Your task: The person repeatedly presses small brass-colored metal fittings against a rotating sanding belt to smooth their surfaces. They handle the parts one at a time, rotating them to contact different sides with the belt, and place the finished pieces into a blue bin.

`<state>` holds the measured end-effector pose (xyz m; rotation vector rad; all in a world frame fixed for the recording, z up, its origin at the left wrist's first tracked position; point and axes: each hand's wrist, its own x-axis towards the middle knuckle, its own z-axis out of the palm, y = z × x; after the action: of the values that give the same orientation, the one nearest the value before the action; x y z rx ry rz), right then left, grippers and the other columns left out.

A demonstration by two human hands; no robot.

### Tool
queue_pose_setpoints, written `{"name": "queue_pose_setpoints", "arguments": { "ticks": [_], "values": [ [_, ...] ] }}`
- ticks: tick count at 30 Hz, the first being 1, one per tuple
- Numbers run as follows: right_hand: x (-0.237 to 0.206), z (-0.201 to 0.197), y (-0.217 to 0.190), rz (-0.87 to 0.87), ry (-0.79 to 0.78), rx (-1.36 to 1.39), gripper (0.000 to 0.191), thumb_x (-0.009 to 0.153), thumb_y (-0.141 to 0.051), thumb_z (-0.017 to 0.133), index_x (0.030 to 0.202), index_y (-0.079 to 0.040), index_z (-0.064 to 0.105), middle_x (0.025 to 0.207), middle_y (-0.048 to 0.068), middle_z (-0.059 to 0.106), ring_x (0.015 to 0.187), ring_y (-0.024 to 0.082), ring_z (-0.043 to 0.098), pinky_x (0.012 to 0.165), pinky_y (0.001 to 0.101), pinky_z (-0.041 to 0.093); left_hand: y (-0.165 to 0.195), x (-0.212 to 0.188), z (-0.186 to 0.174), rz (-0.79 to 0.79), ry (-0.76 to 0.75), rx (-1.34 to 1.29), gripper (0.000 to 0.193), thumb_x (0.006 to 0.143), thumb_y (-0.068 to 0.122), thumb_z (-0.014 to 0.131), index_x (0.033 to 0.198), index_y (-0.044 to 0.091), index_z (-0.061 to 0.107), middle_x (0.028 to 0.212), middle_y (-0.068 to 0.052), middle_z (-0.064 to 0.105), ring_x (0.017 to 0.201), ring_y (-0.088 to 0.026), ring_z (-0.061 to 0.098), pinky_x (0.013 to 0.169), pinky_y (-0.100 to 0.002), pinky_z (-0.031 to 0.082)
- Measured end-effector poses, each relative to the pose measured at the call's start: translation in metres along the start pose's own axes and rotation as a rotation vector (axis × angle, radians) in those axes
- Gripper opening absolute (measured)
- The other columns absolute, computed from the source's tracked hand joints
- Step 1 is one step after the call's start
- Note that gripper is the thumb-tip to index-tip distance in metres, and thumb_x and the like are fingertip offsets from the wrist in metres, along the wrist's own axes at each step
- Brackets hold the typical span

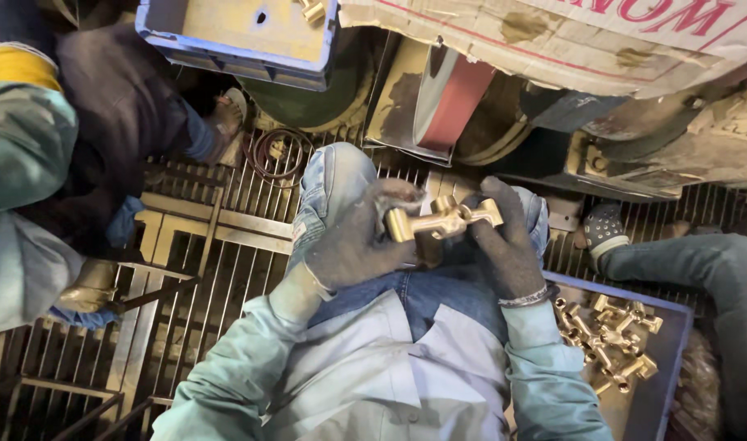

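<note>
Brass cross-shaped pipe fitting (pixel 440 220) clamped between gloved left hand (pixel 359 238) and gloved right hand (pixel 504 245) over lap; blue crate (pixel 675 343) near right, seemingly holding similar fittings.

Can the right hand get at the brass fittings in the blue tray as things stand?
Probably yes: the blue tray sits open just beside the right hand, nothing over the loose brass fittings. But it is gripping a brass fitting with the left hand.

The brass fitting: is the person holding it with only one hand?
No, both gloved hands grip the brass fitting: the left hand at one end and the right hand at the other.
</note>
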<state>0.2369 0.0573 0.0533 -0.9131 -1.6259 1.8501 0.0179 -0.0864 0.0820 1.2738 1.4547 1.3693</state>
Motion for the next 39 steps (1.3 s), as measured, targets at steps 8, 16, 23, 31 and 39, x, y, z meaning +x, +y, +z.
{"name": "queue_pose_setpoints", "arguments": {
  "ticks": [8, 16, 23, 31, 39],
  "values": [
    [-0.003, 0.006, -0.022, -0.225, 0.061, -0.463, 0.044, 0.095, 0.002, 0.062, 0.138, -0.004, 0.053, 0.124, 0.011, 0.06, 0.111, 0.02, 0.06, 0.099, 0.0348, 0.051, -0.003, -0.008, 0.005, -0.125, 0.032, -0.396, 0.06, 0.085, 0.006, 0.071, 0.139, 0.01, 0.045, 0.129, -0.002, 0.059, 0.114, -0.015, 0.065, 0.091, -0.04, 0.063],
    [-0.032, 0.027, -0.032, -0.303, -0.018, -0.275, 0.048, 0.084, 0.005, 0.076, 0.127, -0.005, 0.057, 0.123, 0.011, 0.063, 0.108, 0.018, 0.064, 0.098, 0.0328, 0.054, -0.068, 0.016, 0.02, -0.288, 0.025, -1.489, 0.04, 0.118, 0.037, 0.061, 0.126, -0.001, 0.056, 0.101, -0.013, 0.065, 0.09, -0.026, 0.068, 0.082, -0.047, 0.06],
    [-0.043, 0.041, -0.031, -0.372, -0.176, -0.305, 0.049, 0.087, 0.002, 0.079, 0.13, -0.004, 0.056, 0.121, 0.012, 0.066, 0.108, 0.02, 0.068, 0.095, 0.032, 0.056, -0.056, 0.032, 0.027, -0.364, 0.247, -1.435, 0.018, 0.105, 0.025, 0.055, 0.11, 0.009, 0.059, 0.097, -0.01, 0.067, 0.089, -0.024, 0.068, 0.085, -0.042, 0.06],
    [-0.033, 0.032, -0.032, -0.193, 0.03, -0.164, 0.046, 0.085, 0.008, 0.069, 0.128, -0.002, 0.056, 0.115, 0.011, 0.064, 0.087, 0.016, 0.067, 0.075, 0.0306, 0.059, -0.032, 0.035, 0.02, -0.81, 0.107, -1.176, 0.038, 0.1, 0.054, 0.054, 0.089, 0.019, 0.063, 0.054, 0.006, 0.044, 0.044, -0.01, 0.044, 0.035, -0.029, 0.04],
    [-0.019, 0.019, -0.025, -0.089, 0.177, 0.083, 0.033, 0.098, -0.004, 0.057, 0.13, 0.0, 0.056, 0.107, 0.011, 0.066, 0.082, 0.017, 0.065, 0.069, 0.0286, 0.052, -0.011, 0.03, 0.022, -0.784, 0.171, -1.018, 0.045, 0.097, 0.055, 0.052, 0.083, 0.013, 0.058, 0.047, 0.001, 0.04, 0.035, -0.014, 0.036, 0.036, -0.033, 0.044]
  ]
}}
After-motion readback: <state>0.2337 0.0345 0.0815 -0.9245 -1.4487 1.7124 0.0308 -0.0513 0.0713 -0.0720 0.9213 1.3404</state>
